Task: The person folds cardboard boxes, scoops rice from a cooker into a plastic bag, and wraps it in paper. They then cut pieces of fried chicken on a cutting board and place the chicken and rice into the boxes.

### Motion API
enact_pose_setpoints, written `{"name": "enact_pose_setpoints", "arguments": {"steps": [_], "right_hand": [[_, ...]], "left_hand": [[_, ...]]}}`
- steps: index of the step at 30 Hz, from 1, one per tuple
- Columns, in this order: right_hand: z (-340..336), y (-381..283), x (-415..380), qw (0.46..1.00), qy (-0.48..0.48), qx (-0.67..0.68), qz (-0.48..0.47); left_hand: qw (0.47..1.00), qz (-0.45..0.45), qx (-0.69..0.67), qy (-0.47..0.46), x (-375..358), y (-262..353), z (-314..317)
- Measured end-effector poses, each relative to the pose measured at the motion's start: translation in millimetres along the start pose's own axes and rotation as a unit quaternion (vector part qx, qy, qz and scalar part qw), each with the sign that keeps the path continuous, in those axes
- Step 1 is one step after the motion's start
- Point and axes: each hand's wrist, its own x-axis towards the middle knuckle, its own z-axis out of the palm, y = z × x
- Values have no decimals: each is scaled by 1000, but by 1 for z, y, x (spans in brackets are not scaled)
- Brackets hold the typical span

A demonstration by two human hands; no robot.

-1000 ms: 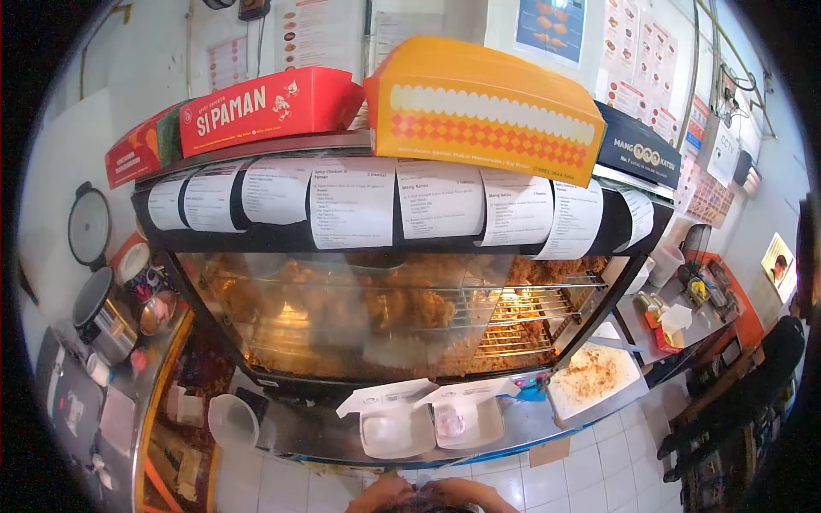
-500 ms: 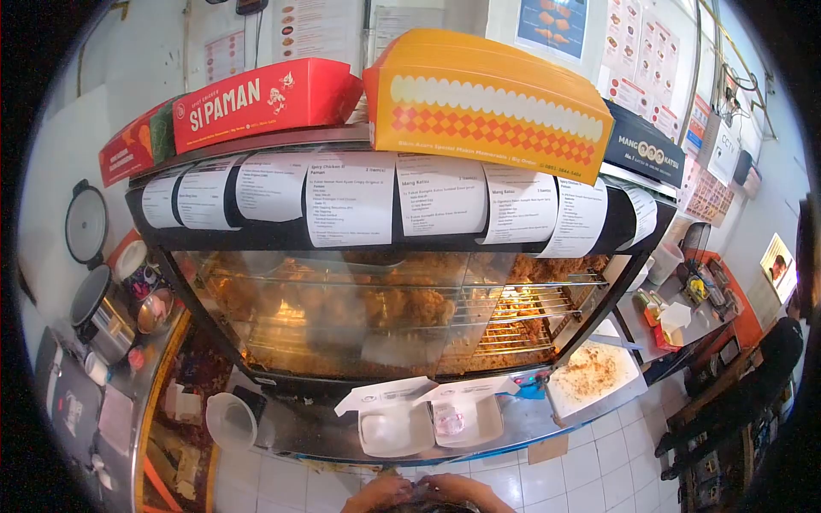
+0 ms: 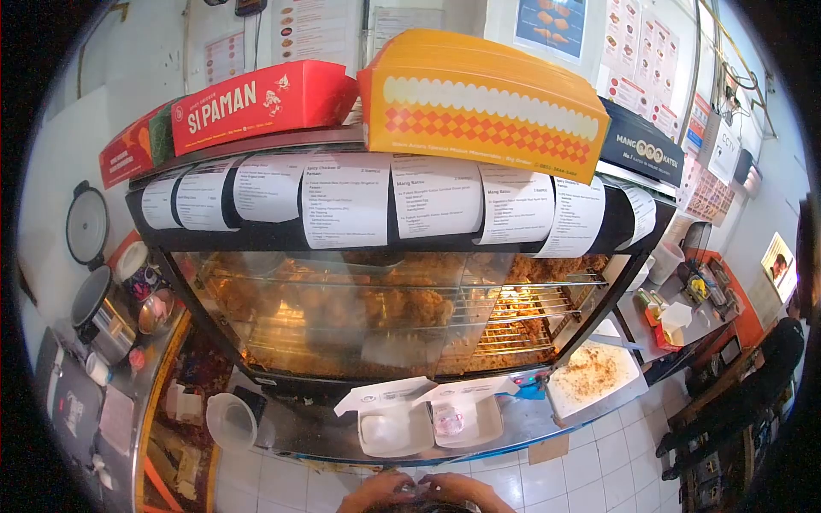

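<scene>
At the bottom edge, my left hand (image 3: 382, 491) and my right hand (image 3: 463, 489) are close together, fingers curled inward towards each other. What they hold, if anything, is too small and dark to make out. Just beyond them on the metal counter (image 3: 321, 440) are two open white boxes. In the left box (image 3: 395, 443) lies a white rounded mound. A clear wrapped packet with pinkish contents (image 3: 449, 420) rests in the right box (image 3: 484, 428). Neither hand touches the boxes.
A glass warming cabinet (image 3: 325, 316) holds fried pieces, with printed order slips (image 3: 346, 205) along its top edge. Yellow cartons (image 3: 487, 103) and red cartons (image 3: 265, 103) sit above. Left stands a clear plastic jug (image 3: 231, 423); right, a crumb-covered white board (image 3: 594, 376).
My hands have moved slightly apart, with a little more gap between the fingers. The boxes and the other things on the counter stay where they were.
</scene>
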Motion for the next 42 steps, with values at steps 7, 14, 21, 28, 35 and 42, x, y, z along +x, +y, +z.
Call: {"name": "enact_pose_setpoints", "arguments": {"steps": [7,14,21,28,35,42], "right_hand": [[0,4,-2,1000,-19,4,6],[-8,-9,-4,998,-46,-12,36],[-11,-13,-14,999,-31,7,36],[-10,-9,-11,999,-18,9,33],[-2,-2,-6,998,5,-61,24],[-9,-11,-16,998,35,-51,22]], "left_hand": [[993,-7,7,-116,14,-37,10],[996,16,31,-87,16,-49,18],[995,5,39,-88,19,-52,17],[996,31,46,-64,20,-59,21],[999,40,21,-30,20,-62,21],[1000,-12,18,8,10,-20,-12]]}}
